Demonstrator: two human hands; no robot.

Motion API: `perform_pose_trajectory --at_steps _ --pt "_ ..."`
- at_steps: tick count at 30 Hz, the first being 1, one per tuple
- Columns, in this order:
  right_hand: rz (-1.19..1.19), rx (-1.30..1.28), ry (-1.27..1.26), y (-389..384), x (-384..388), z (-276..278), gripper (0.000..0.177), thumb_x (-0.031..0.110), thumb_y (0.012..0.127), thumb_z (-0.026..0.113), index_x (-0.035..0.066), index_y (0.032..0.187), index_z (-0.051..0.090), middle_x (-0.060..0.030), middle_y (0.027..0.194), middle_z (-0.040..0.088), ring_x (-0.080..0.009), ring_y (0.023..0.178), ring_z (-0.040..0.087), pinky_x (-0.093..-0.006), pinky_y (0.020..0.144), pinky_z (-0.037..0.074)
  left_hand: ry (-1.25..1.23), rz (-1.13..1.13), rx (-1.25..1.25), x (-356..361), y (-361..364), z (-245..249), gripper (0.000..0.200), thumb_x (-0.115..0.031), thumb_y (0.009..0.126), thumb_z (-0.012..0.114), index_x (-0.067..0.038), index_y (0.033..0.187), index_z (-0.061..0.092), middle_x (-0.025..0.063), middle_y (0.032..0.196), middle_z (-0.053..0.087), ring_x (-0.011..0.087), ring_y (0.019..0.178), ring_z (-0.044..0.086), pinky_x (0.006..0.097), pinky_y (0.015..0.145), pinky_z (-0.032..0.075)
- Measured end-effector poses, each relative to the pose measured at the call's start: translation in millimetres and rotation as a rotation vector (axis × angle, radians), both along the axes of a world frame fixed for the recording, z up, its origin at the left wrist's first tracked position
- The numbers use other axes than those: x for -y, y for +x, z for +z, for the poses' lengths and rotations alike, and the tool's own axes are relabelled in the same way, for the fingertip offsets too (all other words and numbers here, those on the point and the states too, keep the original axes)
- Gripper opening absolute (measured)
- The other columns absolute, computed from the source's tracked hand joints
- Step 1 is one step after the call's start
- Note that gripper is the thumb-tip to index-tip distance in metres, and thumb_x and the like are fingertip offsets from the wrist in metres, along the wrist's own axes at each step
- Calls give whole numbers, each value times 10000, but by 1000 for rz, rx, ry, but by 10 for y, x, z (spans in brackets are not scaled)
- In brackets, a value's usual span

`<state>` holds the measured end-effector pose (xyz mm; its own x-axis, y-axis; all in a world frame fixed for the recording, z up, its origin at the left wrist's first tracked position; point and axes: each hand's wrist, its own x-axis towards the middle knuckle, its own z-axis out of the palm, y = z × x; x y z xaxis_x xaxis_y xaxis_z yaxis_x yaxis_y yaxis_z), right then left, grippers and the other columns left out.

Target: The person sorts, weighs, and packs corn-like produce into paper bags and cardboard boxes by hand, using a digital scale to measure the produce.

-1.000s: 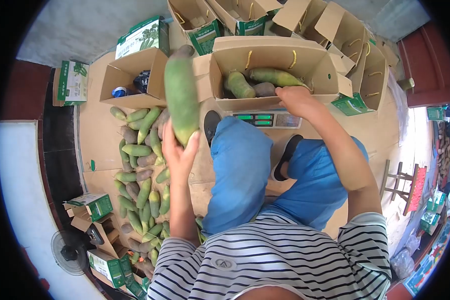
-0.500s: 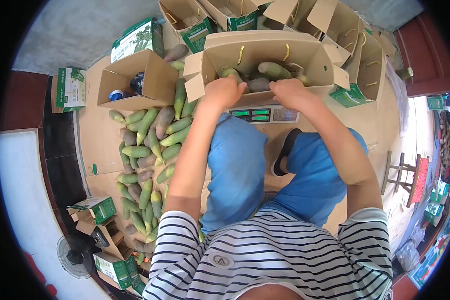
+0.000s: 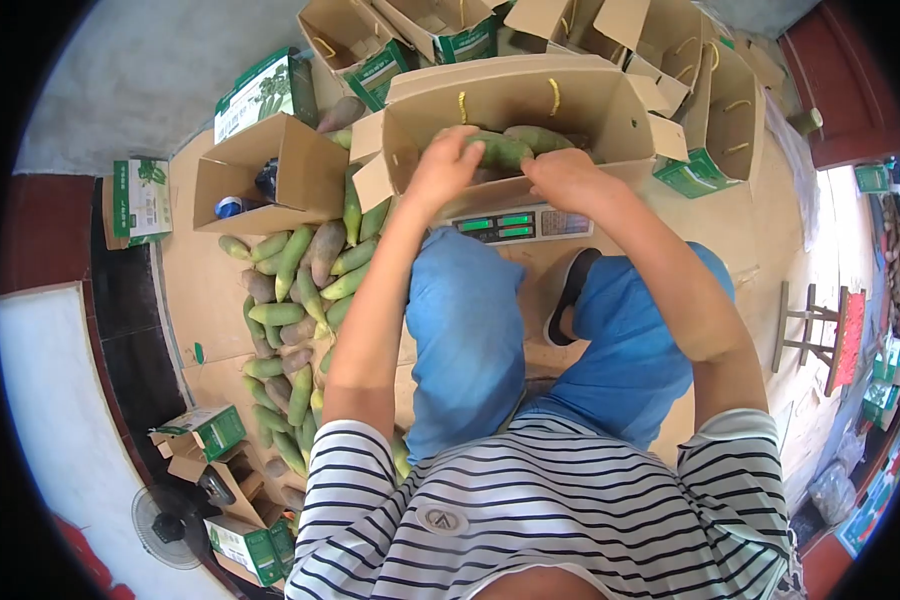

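We find the left hand (image 3: 440, 168) closed over a green radish (image 3: 500, 150) at the mouth of the brown carton (image 3: 595, 105), which stands on the weighing scale (image 3: 515, 225) in front of the person's knees. The right hand (image 3: 562, 178) rests just beside it at the carton's near edge, fingers tucked down; we cannot tell whether it grips anything. At least one more radish shows inside, though the carton's depth is hidden. We judge this carton part-filled, its flaps open. A large heap of radishes (image 3: 295, 290) lies on the cardboard-covered floor to the left, and several open cartons (image 3: 715, 100) stand behind, so most packing appears outstanding.
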<state>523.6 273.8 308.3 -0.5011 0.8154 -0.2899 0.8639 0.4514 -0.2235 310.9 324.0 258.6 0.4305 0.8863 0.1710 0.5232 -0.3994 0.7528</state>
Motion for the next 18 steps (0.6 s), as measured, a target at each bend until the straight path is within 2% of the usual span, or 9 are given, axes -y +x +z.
perform_pose_trajectory --at_steps 1,3,4,6,7,10,13,16,18 --pt "-3 -7 2 25 7 49 179 178 804 585 15 859 631 -169 843 652 -329 844 632 -431 695 498 -20 73 33 93 -22 127 333 -238 905 559 -15 1153 559 106 1024 616 168 910 594 291 802 467" --pt "-1 -23 -2 77 12 212 262 273 842 579 17 875 626 -173 853 650 -335 855 627 -442 718 490 -258 139 206 359 -106 556 316 -233 923 542 -24 1160 557 56 976 623 107 899 572 245 793 458" --pt "-48 -101 47 109 -2 267 305 317 854 562 19 883 621 -172 854 649 -338 855 624 -447 725 486 -319 138 286 524 -156 807 309 -220 934 527 -22 1171 548 60 1016 616 124 934 579 261 815 457" --pt "-143 -258 138 170 -55 356 393 405 878 527 22 898 611 -170 857 646 -343 854 617 -458 739 477 -272 111 363 875 -254 1216 301 -182 942 507 -1 1182 531 83 1118 588 161 1020 577 297 879 440" --pt "-176 -285 157 214 -97 401 402 412 883 512 22 905 607 -167 853 645 -343 850 616 -458 735 477 -273 157 427 1066 -258 1398 300 -170 901 577 9 1141 552 89 1082 601 159 999 569 277 859 440" --pt "-265 -313 223 363 -139 460 420 423 898 481 19 915 595 -159 842 643 -340 838 612 -458 723 477 -32 126 104 1506 -286 1652 323 -186 848 630 2 1105 573 112 1052 616 226 1006 580 331 881 433" --pt "-262 -263 325 442 -83 418 410 404 908 477 9 893 584 -161 826 637 -341 821 608 -463 708 474 203 -46 -340 1681 -168 1541 359 -223 781 676 -16 1063 594 131 1011 619 297 981 572 387 878 418" --pt "-246 -233 289 445 21 421 411 405 906 483 7 884 585 -167 823 632 -350 816 605 -465 711 471 289 84 -512 1770 -138 1550 350 -228 778 666 -31 1060 600 139 1024 619 323 979 564 396 865 419" --pt "-257 -194 223 433 85 498 410 404 905 484 8 888 588 -170 831 630 -354 827 603 -463 719 469 281 90 -492 1772 -209 1570 321 -221 776 673 -24 1022 607 136 998 624 322 949 574 392 840 431"
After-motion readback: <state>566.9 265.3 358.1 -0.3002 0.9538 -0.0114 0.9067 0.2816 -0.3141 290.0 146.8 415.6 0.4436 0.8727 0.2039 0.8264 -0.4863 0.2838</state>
